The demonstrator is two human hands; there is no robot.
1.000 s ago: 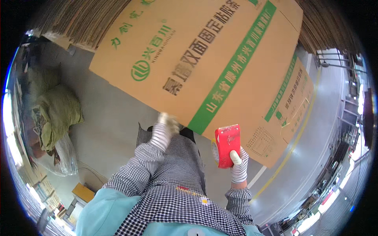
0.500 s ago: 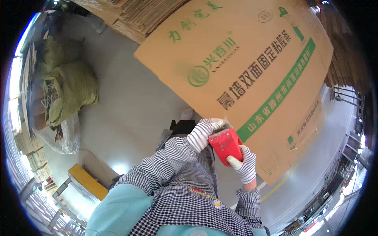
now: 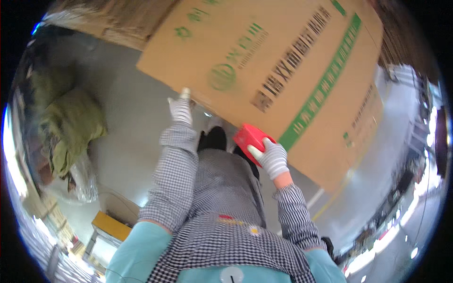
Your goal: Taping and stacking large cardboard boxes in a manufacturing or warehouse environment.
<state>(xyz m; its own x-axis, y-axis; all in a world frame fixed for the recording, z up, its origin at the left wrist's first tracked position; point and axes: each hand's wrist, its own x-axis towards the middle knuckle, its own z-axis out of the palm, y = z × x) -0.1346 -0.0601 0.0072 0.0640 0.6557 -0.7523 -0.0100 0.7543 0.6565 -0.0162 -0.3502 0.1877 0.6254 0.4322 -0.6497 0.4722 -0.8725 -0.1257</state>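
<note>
A large flattened cardboard carton (image 3: 302, 94) with green and black print lies slanted in front of me. My left hand (image 3: 180, 109), in a striped glove with pale fingertips, is at the carton's near left edge. Two of its fingertips stand apart, one of them against the cardboard, and the rest of the fingers are hard to see. My right hand (image 3: 272, 158), gloved alike, grips a red tape dispenser (image 3: 251, 140) from its right side. The dispenser hangs by the carton's near edge, over my dark shoes; whether it touches the cardboard I cannot tell.
Stacked cardboard (image 3: 118, 21) borders the carton at the far left, with more cardboard (image 3: 406, 42) at the far right. Olive woven sacks (image 3: 75, 118) and a clear plastic bag (image 3: 85, 181) sit on the left floor. A yellow-topped stand (image 3: 111, 226) is at lower left.
My left hand has left the dispenser's front and reached out to the carton's left edge. My right hand has carried the dispenser up and slightly left. The view has shifted a little.
</note>
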